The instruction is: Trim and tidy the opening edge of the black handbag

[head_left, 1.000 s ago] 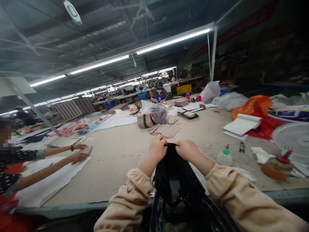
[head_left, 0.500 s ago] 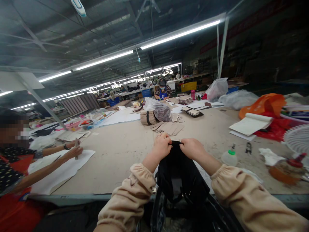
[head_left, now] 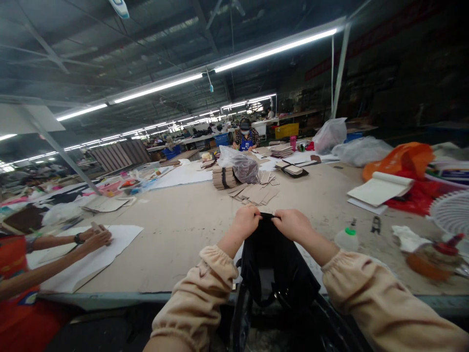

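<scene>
A black bag (head_left: 284,269) hangs over the table's near edge toward me, its upper rim pulled up between my hands. My left hand (head_left: 246,222) pinches the rim at its left end, fingers curled. Close by on the right, my right hand (head_left: 292,225) grips the same rim with thumb and fingers together. A short stretch of black edge shows between the two hands. Lower down, the bag's sides spread apart and something shiny, like metal hardware, shows inside. The bag's lower part is dark and hard to make out.
At the left, a co-worker's hands (head_left: 97,237) work over white sheets (head_left: 120,239). Ahead lie brown cut pieces (head_left: 258,194) and a strapped stack (head_left: 224,178). To the right stand a green-capped bottle (head_left: 347,238), black snips (head_left: 375,224), a glue pot (head_left: 432,261) and a notepad (head_left: 381,189).
My hands keep their hold on the bag's rim and have barely moved. At the left, the co-worker has leaned back, and their hands have shifted left and lower over the white sheet.
</scene>
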The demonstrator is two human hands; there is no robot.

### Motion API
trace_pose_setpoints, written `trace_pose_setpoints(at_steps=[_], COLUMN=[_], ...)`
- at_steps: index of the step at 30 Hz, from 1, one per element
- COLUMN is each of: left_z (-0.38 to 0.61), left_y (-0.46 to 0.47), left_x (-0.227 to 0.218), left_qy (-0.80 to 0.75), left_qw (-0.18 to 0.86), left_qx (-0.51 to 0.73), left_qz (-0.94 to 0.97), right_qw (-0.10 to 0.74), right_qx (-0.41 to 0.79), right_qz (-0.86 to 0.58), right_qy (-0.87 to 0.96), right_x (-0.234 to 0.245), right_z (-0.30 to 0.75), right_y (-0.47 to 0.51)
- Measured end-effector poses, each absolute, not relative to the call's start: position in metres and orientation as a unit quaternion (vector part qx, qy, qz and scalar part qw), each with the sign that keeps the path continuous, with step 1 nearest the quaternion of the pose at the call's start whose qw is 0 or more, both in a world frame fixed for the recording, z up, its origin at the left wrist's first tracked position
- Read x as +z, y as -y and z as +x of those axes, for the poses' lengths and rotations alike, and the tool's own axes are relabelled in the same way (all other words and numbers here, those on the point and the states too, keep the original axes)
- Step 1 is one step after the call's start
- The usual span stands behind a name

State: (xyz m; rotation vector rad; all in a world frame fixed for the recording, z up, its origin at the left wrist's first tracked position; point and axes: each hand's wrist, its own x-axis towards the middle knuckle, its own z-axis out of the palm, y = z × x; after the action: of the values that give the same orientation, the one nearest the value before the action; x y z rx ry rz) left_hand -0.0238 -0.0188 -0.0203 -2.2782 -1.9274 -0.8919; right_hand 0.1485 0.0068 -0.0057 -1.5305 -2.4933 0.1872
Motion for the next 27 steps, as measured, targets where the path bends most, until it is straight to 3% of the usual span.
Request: trace_pose_setpoints(at_steps=[9, 27], left_z=[-0.012, -0.012], left_y=[0.02, 0.018], left_x=[-0.017, -0.019], left_qy=[0.654, 0.673], left_qw=[0.037, 0.047], left_qx=[-0.249, -0.249], left_qz=[-0.714, -0.695], right_qw=[0.152, 0.085], right_qx=[0.085, 0.014], right_qz=[-0.452, -0.459], right_qy=[0.875, 0.884], right_x=[-0.008, -0.001], right_z=[0.159, 0.139], right_y=[-0.023, -0.03])
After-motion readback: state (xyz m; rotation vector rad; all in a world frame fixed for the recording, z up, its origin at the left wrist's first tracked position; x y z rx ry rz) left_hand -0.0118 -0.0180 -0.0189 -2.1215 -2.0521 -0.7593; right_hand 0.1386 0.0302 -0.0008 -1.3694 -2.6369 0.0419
